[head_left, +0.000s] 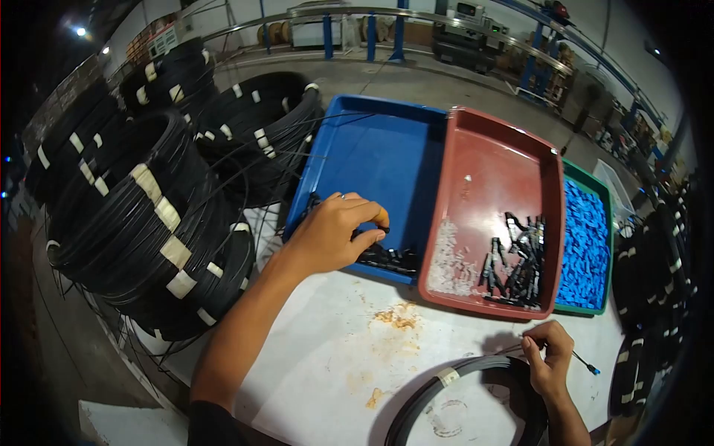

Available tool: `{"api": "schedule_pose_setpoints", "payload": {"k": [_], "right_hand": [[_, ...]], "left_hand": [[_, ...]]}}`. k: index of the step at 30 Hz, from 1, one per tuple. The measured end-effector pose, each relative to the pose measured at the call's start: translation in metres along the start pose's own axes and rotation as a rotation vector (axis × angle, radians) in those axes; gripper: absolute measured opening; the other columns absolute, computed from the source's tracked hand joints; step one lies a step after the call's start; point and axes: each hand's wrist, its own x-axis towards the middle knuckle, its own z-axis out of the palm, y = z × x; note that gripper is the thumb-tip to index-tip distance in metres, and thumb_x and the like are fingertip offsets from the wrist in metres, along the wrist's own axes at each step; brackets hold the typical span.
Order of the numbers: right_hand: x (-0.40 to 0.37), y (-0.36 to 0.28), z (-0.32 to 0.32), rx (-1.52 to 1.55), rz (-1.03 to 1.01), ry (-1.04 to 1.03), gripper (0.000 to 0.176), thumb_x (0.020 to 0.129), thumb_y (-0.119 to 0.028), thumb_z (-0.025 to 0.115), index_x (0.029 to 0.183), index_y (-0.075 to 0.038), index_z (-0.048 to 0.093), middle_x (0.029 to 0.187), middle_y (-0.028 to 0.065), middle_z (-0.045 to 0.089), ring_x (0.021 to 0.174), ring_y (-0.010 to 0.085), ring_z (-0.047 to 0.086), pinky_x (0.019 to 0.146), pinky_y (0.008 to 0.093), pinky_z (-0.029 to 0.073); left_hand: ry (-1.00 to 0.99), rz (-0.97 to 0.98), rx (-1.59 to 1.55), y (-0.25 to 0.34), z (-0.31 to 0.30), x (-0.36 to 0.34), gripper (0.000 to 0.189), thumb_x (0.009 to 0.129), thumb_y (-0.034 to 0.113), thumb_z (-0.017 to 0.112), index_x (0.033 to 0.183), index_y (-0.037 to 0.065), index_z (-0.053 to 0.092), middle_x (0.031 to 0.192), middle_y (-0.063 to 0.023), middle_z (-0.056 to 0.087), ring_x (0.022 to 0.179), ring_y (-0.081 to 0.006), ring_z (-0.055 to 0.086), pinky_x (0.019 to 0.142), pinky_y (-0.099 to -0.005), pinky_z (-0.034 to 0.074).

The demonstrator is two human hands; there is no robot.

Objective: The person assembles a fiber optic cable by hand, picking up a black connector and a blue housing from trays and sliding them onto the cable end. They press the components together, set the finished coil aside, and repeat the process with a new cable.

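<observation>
My left hand [338,230] is over the near part of the blue tray [375,152], thumb and forefinger pinched together. Something small and dark shows at the fingertips, too little of it to name. Black plastic pieces [390,258] lie in the tray just under that hand. At the lower right, my right hand [549,358] grips a thin black cable [579,357] near its end. A blue connector tip [593,369] sticks out to the right of the fist. Below and left of the fist, a coil of black cable [424,394] bound with white tape rests on the table.
A red tray [498,149] holds clear small sleeves [454,260] and black connector pieces [517,260]. Beside it stands a green tray [608,245] of blue parts [584,238]. Taped cable coils [141,215] are stacked at left, loose strands reaching the blue tray. More coils [647,297] stand at right.
</observation>
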Motion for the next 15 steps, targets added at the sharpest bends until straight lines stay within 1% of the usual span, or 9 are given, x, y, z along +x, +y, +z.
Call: {"api": "schedule_pose_setpoints", "payload": {"k": [1, 3, 4, 6, 7, 8, 12, 13, 15], "right_hand": [[0.001, 0.000, -0.001, 0.036, 0.007, 0.004, 0.008, 0.084, -0.007, 0.073, 0.084, 0.000, 0.069, 0.078, 0.0084, 0.063, 0.069, 0.0178, 0.058, 0.063, 0.0303, 0.044], [0.005, 0.000, -0.004, 0.046, 0.000, -0.056, 0.008, 0.085, -0.008, 0.074, 0.087, 0.000, 0.071, 0.084, 0.0083, 0.065, 0.073, 0.0184, 0.059, 0.066, 0.0308, 0.045], [0.006, -0.002, -0.005, 0.082, 0.020, -0.075, 0.009, 0.085, -0.008, 0.074, 0.089, -0.001, 0.072, 0.085, 0.0081, 0.066, 0.075, 0.0188, 0.060, 0.067, 0.0311, 0.045], [0.010, -0.009, -0.012, 0.097, 0.033, -0.137, 0.011, 0.085, -0.008, 0.074, 0.094, -0.002, 0.074, 0.088, 0.0079, 0.067, 0.077, 0.0196, 0.061, 0.068, 0.0315, 0.046], [0.012, -0.010, -0.016, 0.071, 0.037, -0.177, 0.009, 0.087, -0.007, 0.074, 0.094, -0.002, 0.073, 0.086, 0.0068, 0.069, 0.075, 0.0170, 0.060, 0.067, 0.0307, 0.046], [0.014, -0.009, -0.017, 0.149, 0.115, -0.191, 0.008, 0.089, -0.006, 0.073, 0.094, -0.001, 0.073, 0.084, 0.0056, 0.068, 0.074, 0.0150, 0.059, 0.067, 0.0300, 0.045], [0.015, -0.001, -0.022, 0.476, 0.287, -0.164, 0.005, 0.091, -0.005, 0.072, 0.093, 0.000, 0.070, 0.081, 0.0011, 0.064, 0.073, 0.0084, 0.053, 0.065, 0.0270, 0.042], [0.011, 0.002, -0.019, 0.438, 0.219, -0.081, 0.005, 0.091, -0.005, 0.072, 0.093, -0.001, 0.071, 0.084, 0.0027, 0.064, 0.074, 0.0102, 0.054, 0.065, 0.0270, 0.042], [0.005, -0.006, -0.018, 0.273, -0.015, 0.117, 0.006, 0.089, -0.006, 0.073, 0.094, -0.002, 0.073, 0.085, 0.0047, 0.064, 0.073, 0.0138, 0.055, 0.064, 0.0284, 0.043]], "left_hand": [[-0.006, 0.026, -0.006, 0.015, 0.004, 0.003, 0.012, 0.086, 0.006, 0.078, 0.095, 0.002, 0.073, 0.092, -0.0084, 0.075, 0.087, -0.0248, 0.070, 0.082, -0.0357, 0.052], [0.155, -0.083, -0.241, 0.046, 0.017, 0.007, 0.013, 0.084, 0.004, 0.078, 0.097, 0.001, 0.074, 0.093, -0.0099, 0.076, 0.085, -0.0211, 0.072, 0.078, -0.0318, 0.054], [0.129, -0.127, -0.273, 0.060, 0.023, 0.008, 0.016, 0.084, 0.004, 0.078, 0.099, 0.000, 0.074, 0.094, -0.0103, 0.077, 0.084, -0.0179, 0.072, 0.077, -0.0294, 0.055], [0.140, -0.107, -0.381, 0.088, 0.045, 0.011, 0.016, 0.086, 0.006, 0.078, 0.100, 0.000, 0.075, 0.093, -0.0080, 0.076, 0.082, -0.0144, 0.069, 0.076, -0.0281, 0.053], [0.124, -0.131, -0.436, 0.103, 0.055, 0.012, 0.016, 0.086, 0.007, 0.079, 0.101, 0.000, 0.075, 0.092, -0.0069, 0.076, 0.082, -0.0133, 0.068, 0.075, -0.0278, 0.053], [0.104, -0.142, -0.471, 0.119, 0.064, 0.013, 0.016, 0.087, 0.007, 0.079, 0.101, 0.001, 0.074, 0.092, -0.0059, 0.076, 0.082, -0.0113, 0.067, 0.074, -0.0271, 0.052], [0.001, -0.274, -0.772, 0.163, 0.110, 0.012, 0.018, 0.092, 0.009, 0.078, 0.107, 0.001, 0.071, 0.102, -0.0055, 0.073, 0.093, -0.0118, 0.068, 0.086, -0.0272, 0.054], [-0.016, -0.308, -0.868, 0.169, 0.119, 0.010, 0.020, 0.092, 0.004, 0.078, 0.109, -0.001, 0.070, 0.105, -0.0065, 0.072, 0.096, -0.0125, 0.068, 0.087, -0.0279, 0.054], [0.027, -0.293, -0.931, 0.173, 0.137, 0.004, 0.021, 0.090, 0.000, 0.077, 0.109, -0.001, 0.069, 0.105, -0.0076, 0.073, 0.097, -0.0126, 0.069, 0.089, -0.0283, 0.054]]}}
